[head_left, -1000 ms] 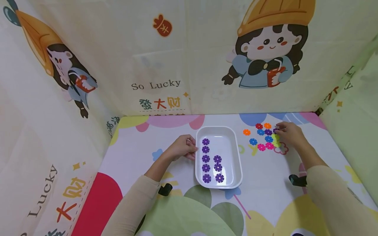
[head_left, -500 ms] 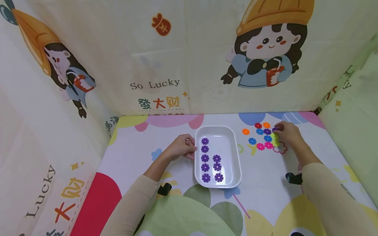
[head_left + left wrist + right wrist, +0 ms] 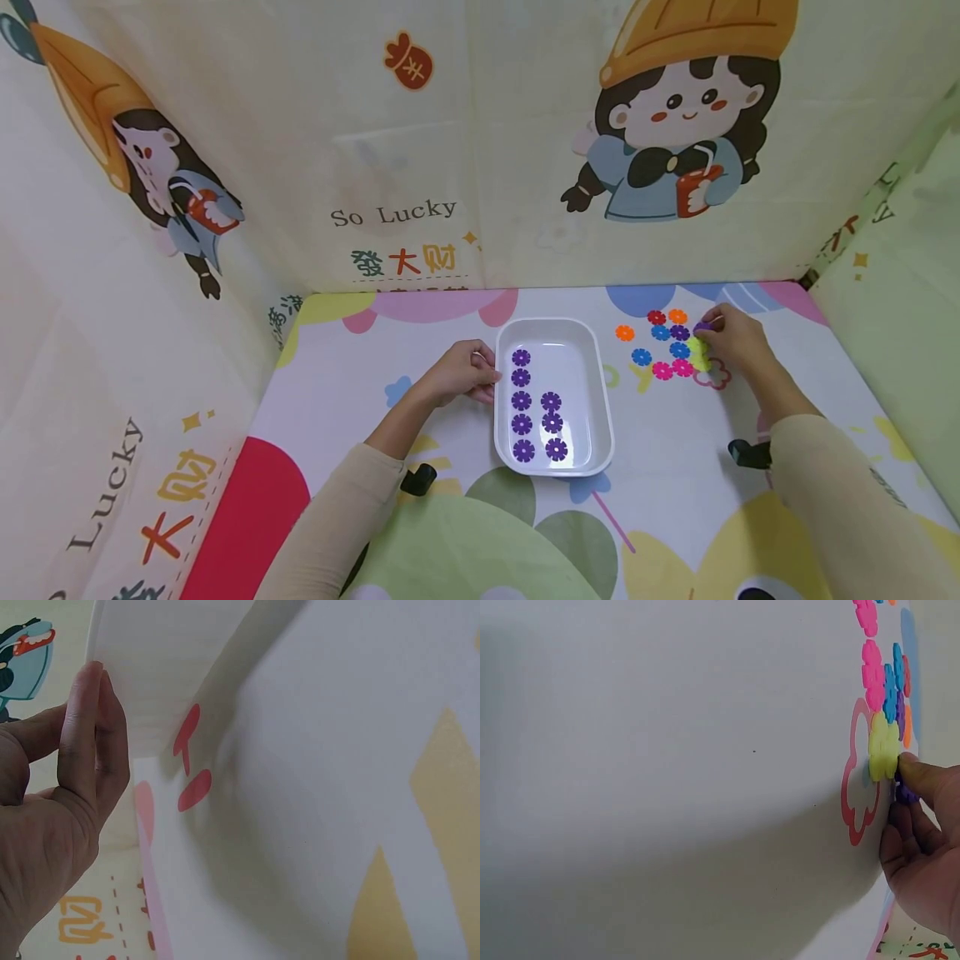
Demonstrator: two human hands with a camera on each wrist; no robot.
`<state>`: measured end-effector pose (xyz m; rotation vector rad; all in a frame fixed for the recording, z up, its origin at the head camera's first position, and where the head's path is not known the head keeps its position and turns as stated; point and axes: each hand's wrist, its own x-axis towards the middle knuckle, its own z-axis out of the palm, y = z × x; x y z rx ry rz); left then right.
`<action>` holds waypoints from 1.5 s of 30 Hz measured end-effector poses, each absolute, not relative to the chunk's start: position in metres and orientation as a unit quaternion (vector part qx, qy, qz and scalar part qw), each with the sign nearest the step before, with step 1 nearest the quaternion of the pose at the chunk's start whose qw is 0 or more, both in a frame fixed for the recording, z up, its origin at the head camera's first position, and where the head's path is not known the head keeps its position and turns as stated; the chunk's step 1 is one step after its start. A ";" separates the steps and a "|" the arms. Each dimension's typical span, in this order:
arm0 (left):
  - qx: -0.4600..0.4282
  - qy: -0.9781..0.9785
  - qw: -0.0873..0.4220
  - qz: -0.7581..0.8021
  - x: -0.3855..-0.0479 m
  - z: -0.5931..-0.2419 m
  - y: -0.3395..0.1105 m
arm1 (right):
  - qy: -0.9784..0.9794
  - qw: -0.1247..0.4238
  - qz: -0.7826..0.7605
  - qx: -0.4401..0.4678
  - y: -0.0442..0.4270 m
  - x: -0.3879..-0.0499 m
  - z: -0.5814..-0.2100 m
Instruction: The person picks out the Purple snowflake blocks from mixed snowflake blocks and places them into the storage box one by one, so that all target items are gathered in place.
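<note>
A shallow white tray (image 3: pixel 604 400) holds purple snowflake-shaped plastic discs, with a column of several along its left side and three pieces (image 3: pixel 552 401) beside it. My left hand (image 3: pixel 467 372) holds the tray's left rim with its fingertips; in the left wrist view that hand (image 3: pixel 71 772) is seen below the tray's outer wall (image 3: pixel 161 667). Over at the right, my right hand (image 3: pixel 737 337) pinches a purple disc (image 3: pixel 702 327) between thumb and fingers, just beside the yellow discs (image 3: pixel 698 354). The right wrist view shows this purple disc (image 3: pixel 907 794) partly covered by the fingers.
Around the right hand lie loose discs: orange (image 3: pixel 625 333), blue (image 3: pixel 641 357), pink (image 3: pixel 662 371), red (image 3: pixel 656 317) and another purple one (image 3: pixel 679 332). A patterned cloth covers the table (image 3: pixel 442 317). Printed fabric walls (image 3: pixel 525 167) stand at the back and both sides.
The right hand's purple disc now shows more plainly, tilted up slightly between the fingers. The left hand and the tray keep their places; the view has shifted a little.
</note>
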<state>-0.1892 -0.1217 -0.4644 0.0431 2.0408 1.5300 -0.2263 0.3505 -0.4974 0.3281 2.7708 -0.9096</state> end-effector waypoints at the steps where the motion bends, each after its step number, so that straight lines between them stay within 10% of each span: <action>1: 0.017 0.765 0.291 0.574 -0.189 -0.465 -0.122 | 0.939 0.103 -0.309 0.113 0.351 -0.226 -0.498; 45: 0.018 0.766 0.294 0.571 -0.188 -0.462 -0.122 | 0.937 0.055 -0.338 -0.062 0.282 -0.202 -0.447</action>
